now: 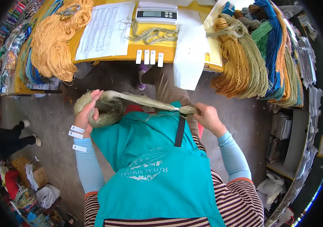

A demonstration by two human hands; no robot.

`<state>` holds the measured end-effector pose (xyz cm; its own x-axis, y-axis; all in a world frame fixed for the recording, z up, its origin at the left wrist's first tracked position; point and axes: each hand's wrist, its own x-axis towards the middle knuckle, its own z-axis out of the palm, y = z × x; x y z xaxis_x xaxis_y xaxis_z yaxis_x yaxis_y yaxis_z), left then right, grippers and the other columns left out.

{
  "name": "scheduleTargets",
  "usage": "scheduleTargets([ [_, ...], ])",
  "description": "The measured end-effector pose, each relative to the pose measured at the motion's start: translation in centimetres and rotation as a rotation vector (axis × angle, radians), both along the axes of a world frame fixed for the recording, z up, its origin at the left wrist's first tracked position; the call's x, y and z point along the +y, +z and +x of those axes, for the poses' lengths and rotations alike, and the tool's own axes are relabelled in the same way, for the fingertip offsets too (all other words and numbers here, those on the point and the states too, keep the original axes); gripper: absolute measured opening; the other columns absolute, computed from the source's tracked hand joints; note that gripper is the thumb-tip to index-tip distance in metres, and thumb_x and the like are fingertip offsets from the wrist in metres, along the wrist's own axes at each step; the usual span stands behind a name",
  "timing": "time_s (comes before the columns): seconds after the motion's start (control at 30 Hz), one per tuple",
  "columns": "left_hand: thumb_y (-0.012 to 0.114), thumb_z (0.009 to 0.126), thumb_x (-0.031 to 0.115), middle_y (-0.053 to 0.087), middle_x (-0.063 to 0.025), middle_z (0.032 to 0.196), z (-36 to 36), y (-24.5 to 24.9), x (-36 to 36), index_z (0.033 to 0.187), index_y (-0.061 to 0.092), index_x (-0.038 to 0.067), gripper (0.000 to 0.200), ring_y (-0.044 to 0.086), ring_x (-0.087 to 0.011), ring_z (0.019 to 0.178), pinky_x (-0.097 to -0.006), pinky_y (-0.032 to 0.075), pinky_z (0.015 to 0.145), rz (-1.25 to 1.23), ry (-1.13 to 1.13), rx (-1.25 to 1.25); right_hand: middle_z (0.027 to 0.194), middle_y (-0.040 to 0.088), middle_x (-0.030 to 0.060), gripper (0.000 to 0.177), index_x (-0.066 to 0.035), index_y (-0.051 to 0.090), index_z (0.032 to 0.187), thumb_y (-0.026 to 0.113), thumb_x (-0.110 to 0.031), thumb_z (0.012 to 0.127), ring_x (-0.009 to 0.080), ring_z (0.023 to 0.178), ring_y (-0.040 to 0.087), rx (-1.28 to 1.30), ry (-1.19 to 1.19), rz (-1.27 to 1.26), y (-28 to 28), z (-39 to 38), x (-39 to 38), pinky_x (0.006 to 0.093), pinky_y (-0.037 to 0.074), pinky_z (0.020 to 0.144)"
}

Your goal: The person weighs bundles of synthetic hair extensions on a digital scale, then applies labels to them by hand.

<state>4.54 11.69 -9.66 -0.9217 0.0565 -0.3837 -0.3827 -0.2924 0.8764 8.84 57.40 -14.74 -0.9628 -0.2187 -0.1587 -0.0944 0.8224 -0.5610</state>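
Observation:
A pale green skein of yarn (142, 100) stretches between my hands above the teal apron (154, 181). At its left end, my left hand (87, 115) is wrapped round the thick looped part. My right hand (208, 118) pinches the narrow right end, just beyond a small white band (176, 109) round the yarn. A few loose strands hang under the skein. Small white labels (78, 132) are stuck on my left wrist and sleeve.
On the yellow table (127, 54) ahead are a digital scale (157, 15), a printed sheet (106, 30), small white labels (146, 56) and orange yarn (57, 41). Coloured skeins (258, 56) hang off its right side. Another person's legs (17, 140) show at far left.

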Motion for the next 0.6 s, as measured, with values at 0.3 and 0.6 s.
scheduleTargets([
  [0.3,0.047,0.100,0.019,0.059,-0.0148,0.134,0.4,0.0,-4.0,0.137,0.050,0.003,0.041,0.041,-0.0045,0.048,-0.0186,0.034,0.046,0.297,0.174,-0.071,0.081,0.067,0.0139,0.010,0.000,0.067,0.088,0.065,-0.010,0.084,0.0239,0.073,0.067,0.322,-0.153,-0.076,12.3,-8.6,6.8,0.0331,0.052,0.067],
  [0.6,0.048,0.100,0.022,0.067,-0.0097,0.117,0.8,-1.1,-4.6,0.135,0.051,0.003,0.040,0.047,-0.0070,0.048,-0.0205,0.037,0.044,0.367,0.150,-0.049,0.088,0.071,0.0103,0.028,-0.009,0.070,0.095,0.065,-0.034,0.083,0.0287,0.085,0.067,0.514,-0.460,0.282,15.1,-25.4,16.3,0.0396,0.052,0.073],
])
